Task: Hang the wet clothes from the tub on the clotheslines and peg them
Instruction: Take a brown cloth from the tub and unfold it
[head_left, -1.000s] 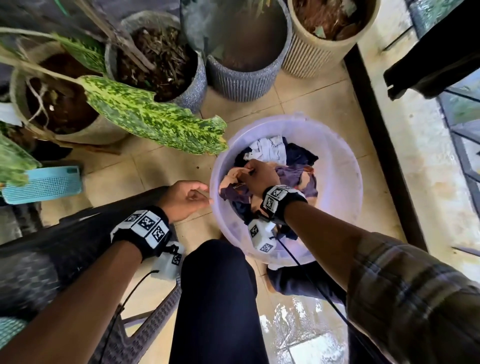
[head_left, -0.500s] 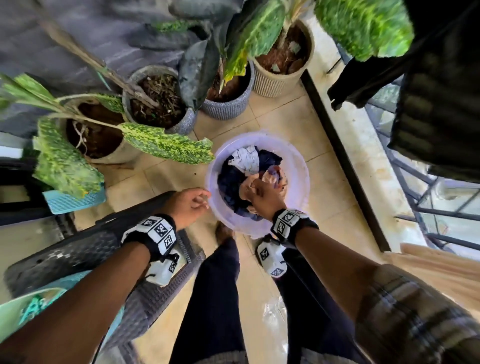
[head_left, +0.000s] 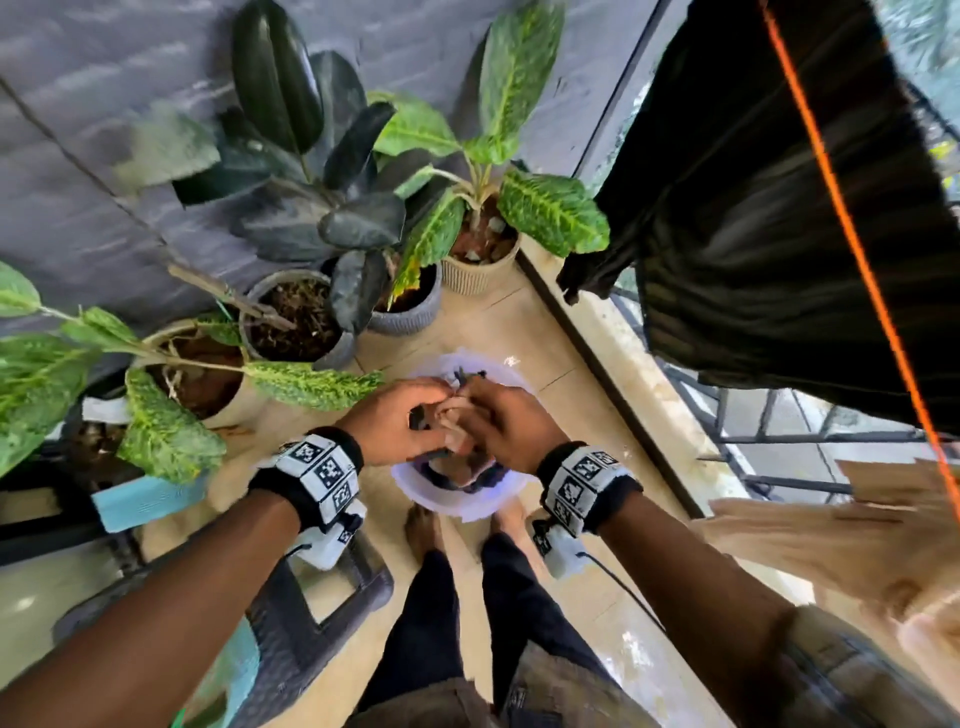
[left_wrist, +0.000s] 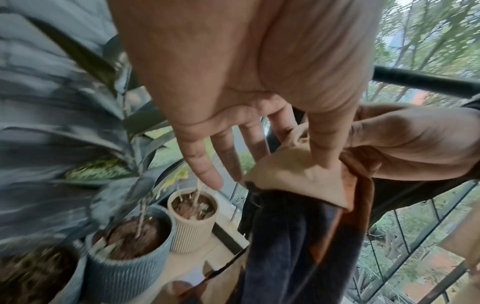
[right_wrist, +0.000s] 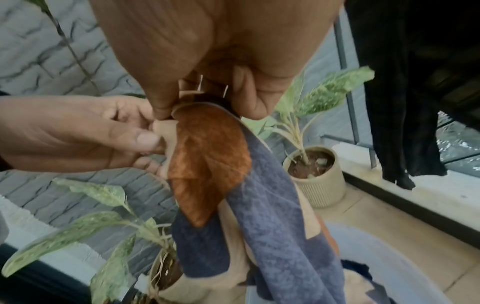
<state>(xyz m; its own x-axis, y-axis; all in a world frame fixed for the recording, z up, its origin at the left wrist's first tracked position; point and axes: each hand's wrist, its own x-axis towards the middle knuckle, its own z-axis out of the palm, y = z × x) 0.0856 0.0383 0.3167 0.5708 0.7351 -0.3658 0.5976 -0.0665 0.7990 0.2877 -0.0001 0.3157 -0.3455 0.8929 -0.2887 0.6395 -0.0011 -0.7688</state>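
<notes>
Both hands meet above the tub, each pinching the top edge of a wet patchwork cloth: the left hand between thumb and fingertips, the right hand likewise. The cloth hangs down into the tub. Beyond, an orange clothesline carries a black garment.

navy-rust-beige wet cloth hanging above pale tub

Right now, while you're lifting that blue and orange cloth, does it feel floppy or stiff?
Probably floppy: the cloth hangs in soft folds below the right hand and left hand pinching its top. It likely feels heavy, coming from a tub of wet laundry. It may sag unless spread.
</notes>
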